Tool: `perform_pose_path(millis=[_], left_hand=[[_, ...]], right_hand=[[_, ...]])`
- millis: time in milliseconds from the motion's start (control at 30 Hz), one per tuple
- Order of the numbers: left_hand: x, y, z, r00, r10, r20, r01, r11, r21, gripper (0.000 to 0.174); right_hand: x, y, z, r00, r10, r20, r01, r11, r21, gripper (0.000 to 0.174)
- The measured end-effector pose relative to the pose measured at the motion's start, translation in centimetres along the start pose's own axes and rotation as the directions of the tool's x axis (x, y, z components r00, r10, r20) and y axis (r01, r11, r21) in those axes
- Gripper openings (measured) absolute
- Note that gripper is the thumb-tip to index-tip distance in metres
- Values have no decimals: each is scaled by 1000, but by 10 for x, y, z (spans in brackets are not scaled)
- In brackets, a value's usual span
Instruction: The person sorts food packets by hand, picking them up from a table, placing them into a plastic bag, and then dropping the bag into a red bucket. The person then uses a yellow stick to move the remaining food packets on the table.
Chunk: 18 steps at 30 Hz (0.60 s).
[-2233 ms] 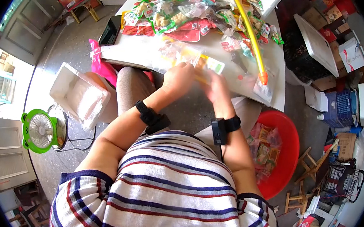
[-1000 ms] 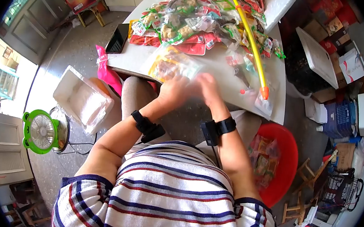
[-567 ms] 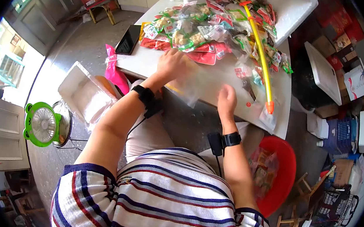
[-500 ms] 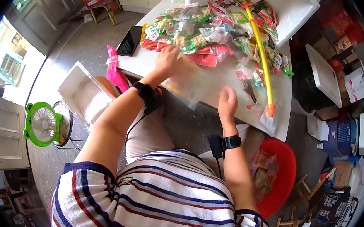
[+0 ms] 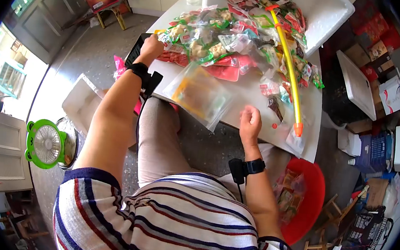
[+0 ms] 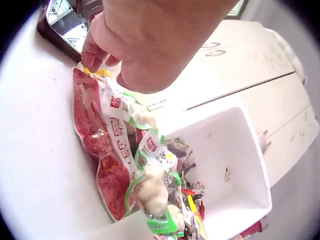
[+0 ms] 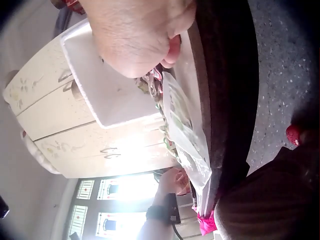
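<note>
My left hand (image 5: 151, 48) is at the left end of the pile of food packets (image 5: 218, 40), beside a black phone (image 5: 136, 51). In the left wrist view its fingertips are right at the corner of a yellow-edged packet (image 6: 102, 73); I cannot tell whether they pinch it. Red packets (image 6: 95, 125) lie just beside it. A clear plastic bag (image 5: 198, 96) with a yellow-edged packet inside lies at the table's front edge, partly overhanging. My right hand (image 5: 250, 122), loosely curled and holding nothing, hovers by the front edge, right of the bag.
A yellow tube with orange ends (image 5: 289, 71) lies across the right of the pile. Behind stands a white foam box (image 5: 332, 24). A red tub (image 5: 315, 199) with bagged packets is at lower right; another white box (image 5: 79, 101) is at left.
My left hand has let go of the clear bag, leaving it at the table's front edge, and moved left to the pile's end. The right hand has drawn back and stays near the edge.
</note>
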<state>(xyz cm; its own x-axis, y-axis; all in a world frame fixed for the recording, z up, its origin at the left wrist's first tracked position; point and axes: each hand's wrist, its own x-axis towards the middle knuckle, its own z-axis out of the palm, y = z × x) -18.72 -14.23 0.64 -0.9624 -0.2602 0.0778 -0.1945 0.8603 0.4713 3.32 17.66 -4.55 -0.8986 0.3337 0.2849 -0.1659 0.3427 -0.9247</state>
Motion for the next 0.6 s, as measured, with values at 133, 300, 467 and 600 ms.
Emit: perform_pose_path(millis=[133,300,467,600], left_hand=[[25,2,-13,996,83,-14,-81,989,121,28],[45,-6,-7,998,46,48,-57,965,256,37],[67,-6,-1,969,59,239,-148,914,377,40],[75,-13,-4,981,59,187,-117,942,313,40]], right_hand=[[1,0,2,997,-79,-24,78,996,-46,12],[-1,6,0,992,-122,-14,121,989,-89,13],[0,-1,2,986,-166,-33,163,984,-69,12],[0,-3,2,989,-148,-27,147,988,-40,12]])
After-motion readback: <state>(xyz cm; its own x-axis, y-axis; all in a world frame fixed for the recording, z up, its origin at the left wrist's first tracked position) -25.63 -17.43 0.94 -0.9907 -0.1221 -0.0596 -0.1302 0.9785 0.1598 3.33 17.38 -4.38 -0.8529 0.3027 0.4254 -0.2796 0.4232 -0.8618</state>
